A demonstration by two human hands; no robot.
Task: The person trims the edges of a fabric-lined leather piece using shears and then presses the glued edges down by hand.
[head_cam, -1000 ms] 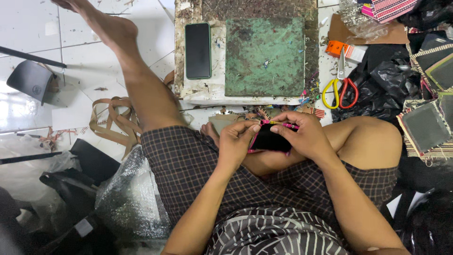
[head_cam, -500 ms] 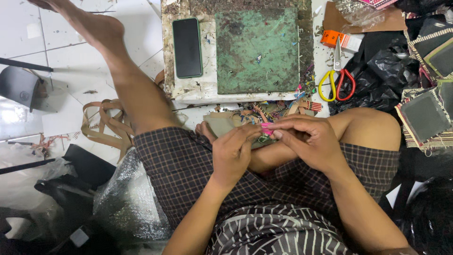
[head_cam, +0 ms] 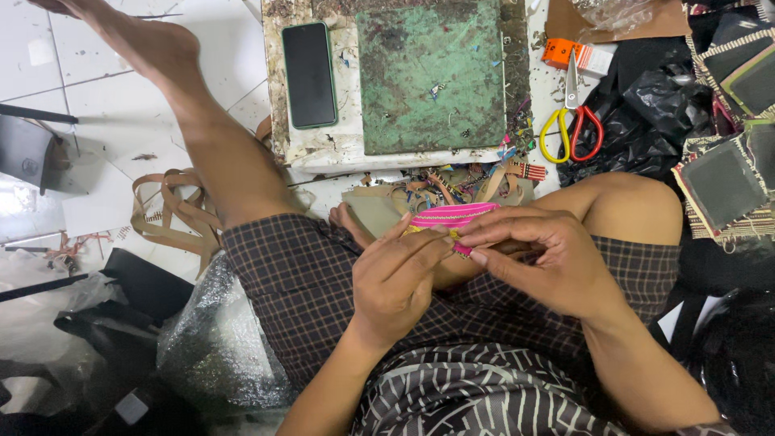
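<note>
Pink woven strip (head_cam: 449,216) was what we had between both sets of fingers, held over the lap just in front of the bent knee. Our left hand (head_cam: 401,277) pinched its near edge, thumb and forefinger closed together on the fabric, and our right hand (head_cam: 542,257) had its fingers (head_cam: 492,234) folded over the far end, clamped on the same piece. Most of the strip sat hidden under those fingertips, so we could not tell how much of it there was, nor whether anything small lay inside the pinch.

As we judged it, the grip was the weak spot. So little fabric showed beyond the fingertips that a slight loosening could have let the piece slide down into the checked cloth (head_cam: 307,282) below the fingers, or into the tangle of coloured scraps (head_cam: 452,184) just beyond them, where a pink strip would be hard to pick out. Pulling the two hands apart too hard might also have frayed or skewed the weave.

Further out from the fingers, the scissors (head_cam: 571,121) lay well past the right hand, and the dark phone (head_cam: 308,74) rested beside the green cutting mat (head_cam: 432,77); a blind reach over that clutter risked knocking either.
</note>
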